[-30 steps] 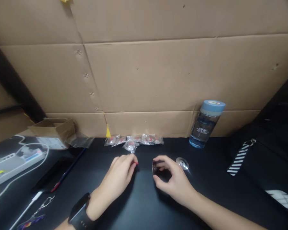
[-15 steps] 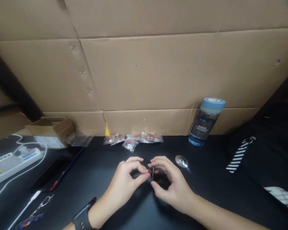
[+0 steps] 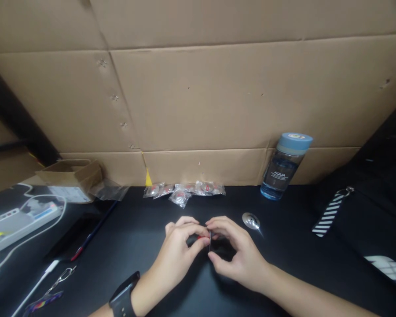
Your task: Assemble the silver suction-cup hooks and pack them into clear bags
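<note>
Between finger and thumb, my right hand holds a thin metal disc upright, seen edge-on. My left hand pinches a small red piece against the left face of that disc; its fingers hide most of the piece. A second shiny metal disc lies on the black table, beyond my right hand. Several small clear packets with silver and red contents lie in a row along the foot of the cardboard wall.
A water bottle stands at the back right, beside a black bag with a striped strap. On the left are an open cardboard box, a power strip, a white cable, a dark phone and a keyring.
My left hand has moved slightly right, bringing the red piece up to the disc. My right hand still holds the disc in nearly the same place.
</note>
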The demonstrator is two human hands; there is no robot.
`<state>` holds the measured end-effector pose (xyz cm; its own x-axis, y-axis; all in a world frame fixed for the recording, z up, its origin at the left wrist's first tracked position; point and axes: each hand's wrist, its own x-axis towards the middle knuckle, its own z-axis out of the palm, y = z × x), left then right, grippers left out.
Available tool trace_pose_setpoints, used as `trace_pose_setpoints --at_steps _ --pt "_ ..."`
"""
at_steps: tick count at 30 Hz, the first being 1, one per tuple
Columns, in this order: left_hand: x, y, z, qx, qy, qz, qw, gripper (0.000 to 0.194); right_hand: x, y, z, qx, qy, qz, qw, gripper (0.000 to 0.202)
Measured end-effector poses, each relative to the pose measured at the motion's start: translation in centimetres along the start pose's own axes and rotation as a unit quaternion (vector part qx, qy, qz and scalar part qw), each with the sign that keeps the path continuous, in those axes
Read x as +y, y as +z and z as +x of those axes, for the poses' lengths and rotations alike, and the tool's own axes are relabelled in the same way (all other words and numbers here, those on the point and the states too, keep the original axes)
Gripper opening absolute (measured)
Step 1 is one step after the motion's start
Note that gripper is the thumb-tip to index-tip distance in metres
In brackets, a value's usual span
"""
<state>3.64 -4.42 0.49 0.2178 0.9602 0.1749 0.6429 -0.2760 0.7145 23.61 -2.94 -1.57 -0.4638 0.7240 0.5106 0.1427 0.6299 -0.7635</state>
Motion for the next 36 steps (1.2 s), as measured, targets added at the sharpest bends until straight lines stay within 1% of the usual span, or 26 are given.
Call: trace_pose_setpoints --at_steps 2,5,7,9,11,14,17,20,23,25,27,30,32,34,36 --pt "0.1 -0.2 -0.1 -0.005 0.012 0.008 1.0 0.014 0.0 0.0 -0.1 0.003 0.008 -0.005 1.0 0.054" --pt "0.3 -0.5 -0.4 -0.007 0.049 0.024 0.998 0.014 0.0 0.1 -0.4 0.008 0.006 -0.008 1.0 0.056" --pt "0.4 -0.7 -0.5 0.001 0.077 0.04 0.996 0.015 0.1 0.2 -0.5 0.016 -0.001 -0.008 1.0 0.059" --pt "0.4 -0.7 -0.6 0.01 0.089 0.052 0.995 0.017 0.2 0.2 -0.6 0.025 -0.015 -0.015 0.999 0.062" --pt "0.4 -0.6 -0.6 0.017 0.068 0.037 0.997 0.018 0.4 0.1 -0.5 0.034 -0.037 -0.031 0.998 0.064" --pt "0.3 -0.2 -0.5 0.019 0.016 -0.045 0.999 0.015 0.4 0.0 -0.4 0.038 -0.07 -0.065 0.995 0.067" --pt "0.3 0.0 -0.5 0.022 0.006 -0.1 0.995 0.013 0.4 0.0 -0.5 0.054 -0.076 -0.077 0.993 0.063" --pt "0.4 0.0 -0.7 0.034 0.001 -0.08 0.996 0.013 0.4 0.1 -0.5 0.08 -0.059 -0.07 0.993 0.057" --pt "0.4 -0.1 -0.8 0.032 0.009 -0.049 0.998 0.015 0.3 0.3 -0.6 0.082 -0.055 -0.06 0.993 0.059" --pt "0.3 -0.2 -0.8 0.037 0.036 -0.015 0.999 0.015 0.3 0.4 -0.7 0.076 -0.045 -0.047 0.995 0.062" --pt "0.1 -0.1 -0.7 0.055 0.084 0.025 0.995 0.016 0.2 0.5 -0.7 0.075 -0.026 -0.024 0.997 0.064" --pt "0.0 0.0 -0.7 0.107 0.176 0.06 0.977 0.017 0.1 0.8 -0.7 0.074 0.003 0.025 0.997 0.064" --pt "0.0 0.1 -0.7 0.147 0.223 0.078 0.961 0.019 0.1 0.9 -0.7 0.071 0.017 0.059 0.996 0.062" --pt "0.0 0.2 -0.7 0.176 0.244 0.094 0.949 0.021 0.2 1.0 -0.7 0.068 0.021 0.079 0.994 0.061" --pt "0.0 0.2 -0.8 0.174 0.24 0.103 0.95 0.023 0.4 1.0 -0.7 0.066 0.011 0.072 0.995 0.063"
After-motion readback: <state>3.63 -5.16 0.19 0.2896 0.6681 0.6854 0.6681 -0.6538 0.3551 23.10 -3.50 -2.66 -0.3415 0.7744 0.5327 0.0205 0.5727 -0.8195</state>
